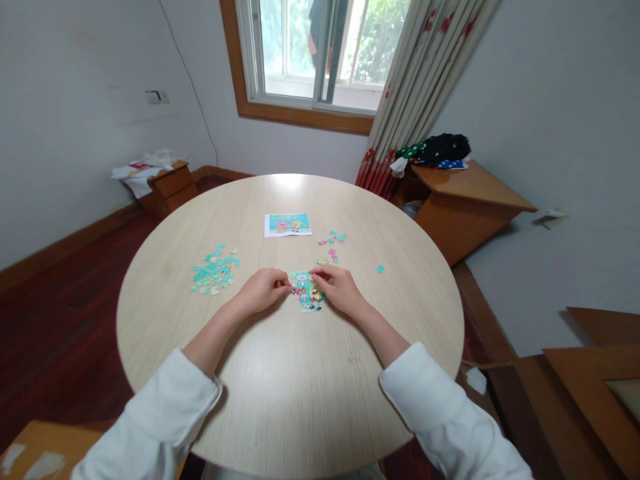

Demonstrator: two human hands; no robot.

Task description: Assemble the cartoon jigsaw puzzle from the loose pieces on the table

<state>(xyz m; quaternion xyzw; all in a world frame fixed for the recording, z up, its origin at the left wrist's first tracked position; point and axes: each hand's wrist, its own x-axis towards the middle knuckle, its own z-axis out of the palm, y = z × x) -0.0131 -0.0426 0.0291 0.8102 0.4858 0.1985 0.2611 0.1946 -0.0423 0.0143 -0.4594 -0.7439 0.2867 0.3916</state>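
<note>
A partly assembled jigsaw puzzle [305,300] with cartoon figures lies flat on the round table in front of me. At its left edge, my left hand [265,290] is closed, thumb and fingertips pinching a small pinkish puzzle piece [295,289] that touches or nearly touches the puzzle. My right hand [339,288] rests over the puzzle's upper right side, its thumb and forefinger closed on that part and hiding some of it. Just beyond the right hand lie pink and yellow pieces [333,255] and a small joined teal cluster [336,237].
A heap of loose teal pieces [215,270] is on the left of the round table [295,400]. A printed reference picture [288,225] lies farther back. One lone teal piece [381,269] sits to the right. Wooden cabinets [465,200] and a curtain [415,80] stand beyond.
</note>
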